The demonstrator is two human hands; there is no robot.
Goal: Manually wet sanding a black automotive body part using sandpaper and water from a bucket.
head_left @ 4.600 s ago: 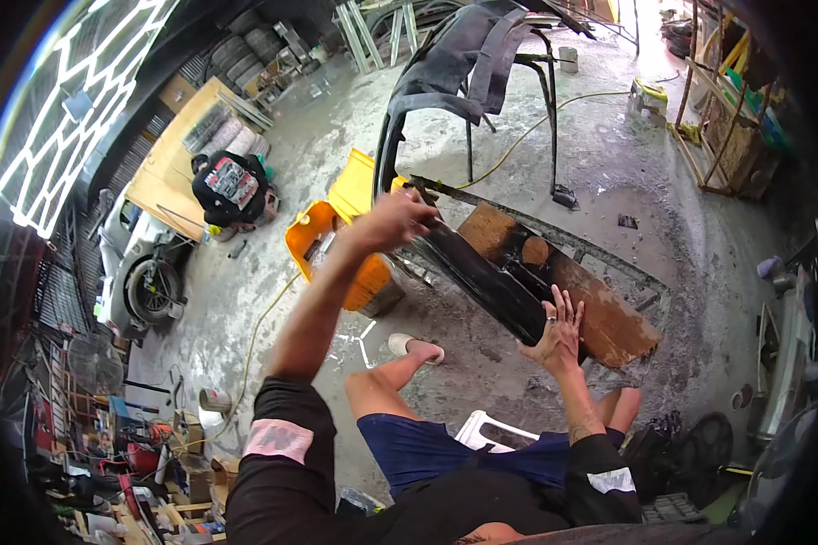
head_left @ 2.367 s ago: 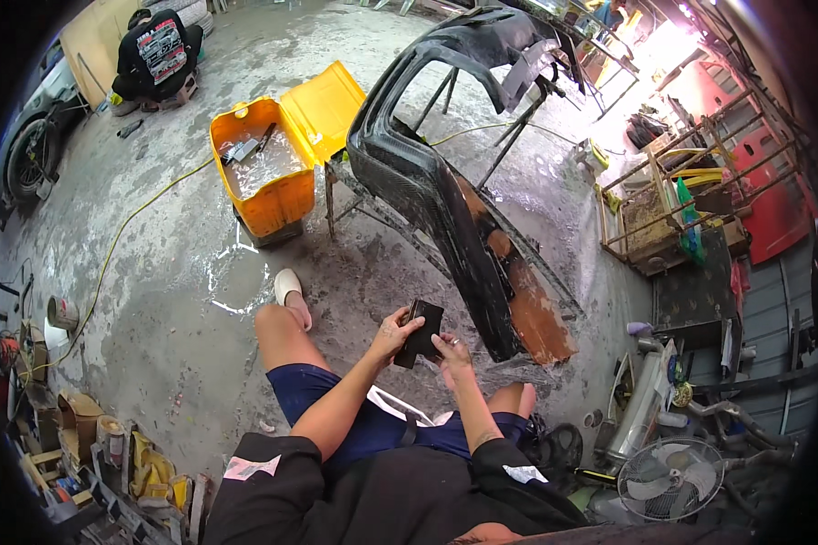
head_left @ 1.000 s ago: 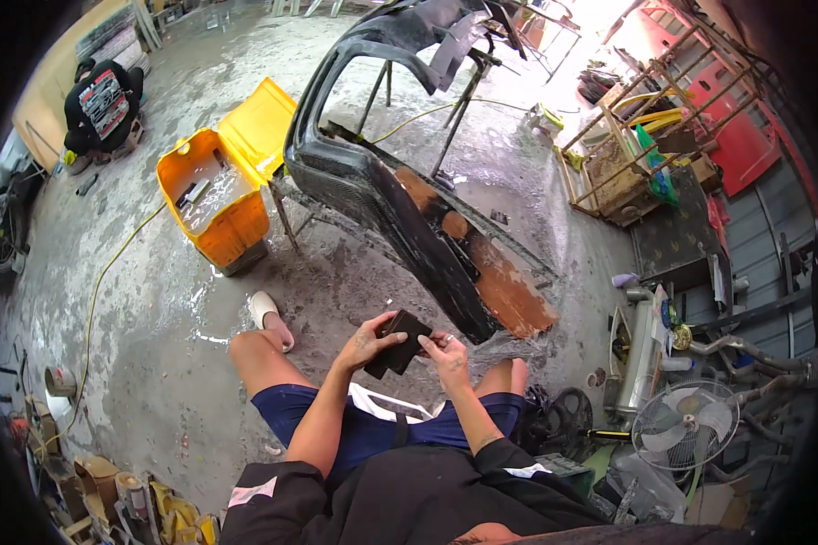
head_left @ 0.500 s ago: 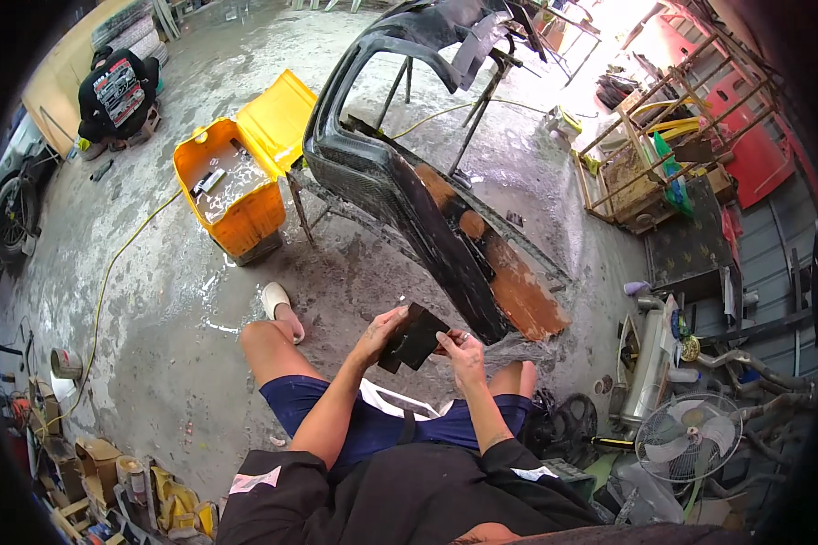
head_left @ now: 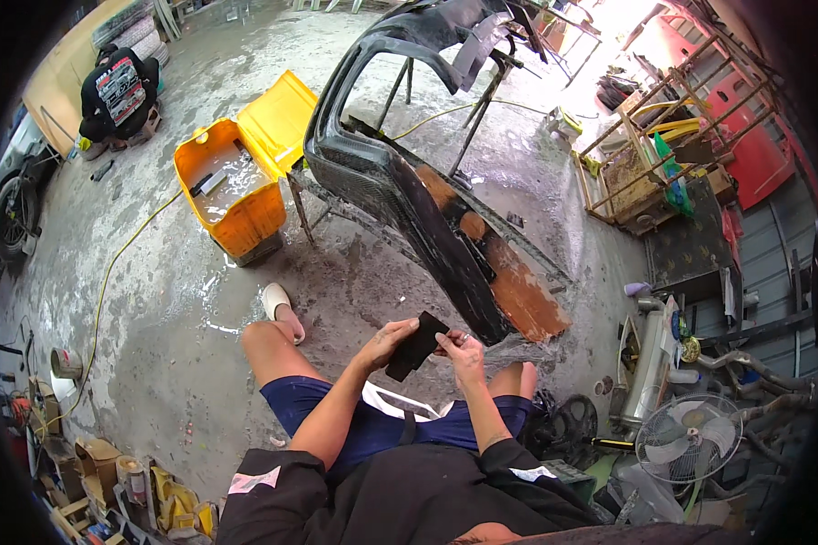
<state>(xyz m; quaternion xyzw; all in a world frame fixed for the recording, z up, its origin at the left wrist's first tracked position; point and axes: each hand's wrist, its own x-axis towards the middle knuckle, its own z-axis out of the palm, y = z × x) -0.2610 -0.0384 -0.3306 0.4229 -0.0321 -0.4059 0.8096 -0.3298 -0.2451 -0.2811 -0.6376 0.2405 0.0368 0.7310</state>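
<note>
My left hand (head_left: 384, 345) and my right hand (head_left: 464, 356) grip a small dark sheet (head_left: 412, 352) above my lap, with fingers pressed along its edges. Just beyond them, a long black curved body panel (head_left: 386, 186) rests on metal stands, its lower end lying beside a rust-brown plate (head_left: 529, 295). To its left stands an open yellow box (head_left: 241, 232) containing cloudy water and small tools, its lid (head_left: 273, 118) folded back.
A co-worker (head_left: 116, 95) crouches at the upper left near a wheel (head_left: 14, 222). A yellow hose (head_left: 116, 254) crosses the floor. At right are a rusty frame (head_left: 623, 177), exhaust pipes (head_left: 736, 363) and a fan (head_left: 686, 436). Cardboard clutter (head_left: 95, 468) fills the lower left.
My hands have left the black panel, where they were earlier, and now hold the dark sheet over my lap. In the last second the sheet has been turned and bunched slightly narrower.
</note>
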